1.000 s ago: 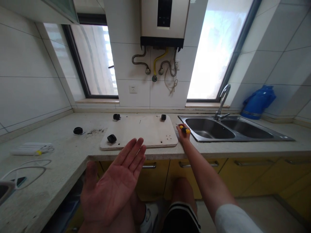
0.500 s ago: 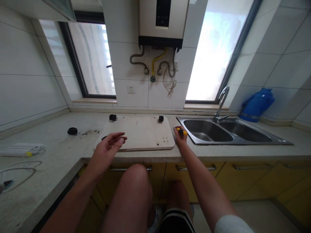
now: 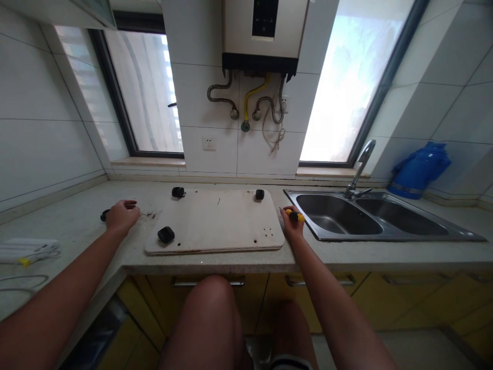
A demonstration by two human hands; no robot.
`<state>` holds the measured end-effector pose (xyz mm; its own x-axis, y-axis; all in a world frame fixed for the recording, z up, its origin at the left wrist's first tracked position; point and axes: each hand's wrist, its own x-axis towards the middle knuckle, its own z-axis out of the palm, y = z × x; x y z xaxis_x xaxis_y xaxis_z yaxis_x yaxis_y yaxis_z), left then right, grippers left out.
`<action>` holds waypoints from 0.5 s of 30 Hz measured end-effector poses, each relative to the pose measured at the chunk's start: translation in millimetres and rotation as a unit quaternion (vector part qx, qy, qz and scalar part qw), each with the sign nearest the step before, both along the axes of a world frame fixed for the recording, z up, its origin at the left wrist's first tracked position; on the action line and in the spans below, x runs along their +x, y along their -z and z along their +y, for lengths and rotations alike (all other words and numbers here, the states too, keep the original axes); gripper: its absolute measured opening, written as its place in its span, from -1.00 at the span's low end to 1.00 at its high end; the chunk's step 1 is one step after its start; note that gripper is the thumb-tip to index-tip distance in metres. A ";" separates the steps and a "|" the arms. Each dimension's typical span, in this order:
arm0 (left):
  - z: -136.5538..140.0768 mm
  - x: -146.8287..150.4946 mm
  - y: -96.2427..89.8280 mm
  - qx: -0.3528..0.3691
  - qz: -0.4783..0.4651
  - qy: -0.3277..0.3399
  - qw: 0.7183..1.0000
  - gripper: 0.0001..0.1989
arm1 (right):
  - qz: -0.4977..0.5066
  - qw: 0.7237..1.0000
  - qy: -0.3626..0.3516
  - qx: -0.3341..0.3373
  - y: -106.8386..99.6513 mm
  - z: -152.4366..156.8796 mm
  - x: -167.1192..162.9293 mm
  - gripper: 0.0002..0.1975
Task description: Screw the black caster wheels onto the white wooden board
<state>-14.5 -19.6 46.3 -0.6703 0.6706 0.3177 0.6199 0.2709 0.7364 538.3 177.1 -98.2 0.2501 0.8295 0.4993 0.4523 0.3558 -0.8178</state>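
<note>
A pale wooden board (image 3: 219, 221) lies on the counter. Black caster wheels stand at three of its corners: front left (image 3: 166, 235), back left (image 3: 177, 192) and back right (image 3: 260, 195). Small screw holes mark the front right corner. A loose black caster (image 3: 103, 215) shows left of my left hand (image 3: 121, 218), which partly covers it. That hand is low over the counter with half-bent fingers pointing right, and nothing shows in them. My right hand (image 3: 291, 225) is closed round a yellow-and-black screwdriver (image 3: 296, 216), between the board and the sink.
A double sink (image 3: 389, 237) with a tap (image 3: 362, 167) sits at right, a blue container (image 3: 421, 172) behind it. Dark bits (image 3: 149, 214) lie left of the board. A white power strip (image 3: 29, 246) with cables rests at far left. A water heater (image 3: 262, 33) hangs above.
My left hand has moved left from the board's front left corner to the loose caster, uncovering the corner's wheel. The right hand still holds the screwdriver beside the board. The view has shifted slightly.
</note>
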 end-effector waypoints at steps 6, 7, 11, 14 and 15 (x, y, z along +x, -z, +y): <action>-10.9 -36.1 10.2 -0.063 0.103 -0.008 0.993 -0.35 | -0.006 1.000 -0.007 0.004 -0.6 -5.3 0.2 -0.67; -9.9 -43.0 12.5 -0.091 0.113 -0.011 0.989 -0.26 | -0.007 1.000 -0.005 0.002 -1.0 -5.6 -0.1 -0.67; 1.8 -66.8 20.2 -0.173 0.110 -0.037 0.978 -0.21 | -0.011 1.000 0.003 -0.005 -2.0 -5.9 -2.3 -0.70; 6.8 -72.7 23.4 -0.200 0.110 -0.042 0.973 -0.31 | -0.013 1.000 -0.007 -0.004 -1.7 -6.6 -4.4 -0.70; 6.2 -72.9 24.3 -0.205 0.116 -0.041 0.971 -0.33 | -0.013 1.000 -0.010 -0.002 -1.4 -6.9 -5.0 -0.70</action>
<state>-87.5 -13.4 22.0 -0.6689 0.7201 0.1842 0.7203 0.5668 0.3999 533.3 170.3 -96.8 0.2201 0.8366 0.5017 0.4669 0.3612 -0.8072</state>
